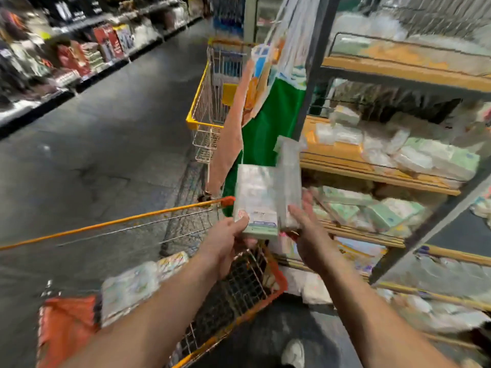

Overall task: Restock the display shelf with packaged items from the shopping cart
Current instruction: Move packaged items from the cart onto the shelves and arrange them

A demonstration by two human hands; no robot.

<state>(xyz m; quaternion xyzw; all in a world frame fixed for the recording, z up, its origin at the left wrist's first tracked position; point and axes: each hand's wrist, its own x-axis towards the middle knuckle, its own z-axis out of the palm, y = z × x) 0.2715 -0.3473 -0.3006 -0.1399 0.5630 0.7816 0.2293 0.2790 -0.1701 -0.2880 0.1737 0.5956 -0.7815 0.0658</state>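
— plastic-wrapped packs point(256, 197) sit in our hands above the cart point(249, 285), beside the shelf point(372, 171)?
— yes: our left hand point(225, 243) grips one, right hand point(308, 229) fingers straight against another.

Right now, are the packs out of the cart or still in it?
Out: both hands, left hand and right hand, hold the packs above the cart.

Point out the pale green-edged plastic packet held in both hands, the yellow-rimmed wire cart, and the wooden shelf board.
pale green-edged plastic packet point(256, 200): head view, front face.
yellow-rimmed wire cart point(196, 102): head view, side rim.
wooden shelf board point(342, 162): head view, bare front edge.
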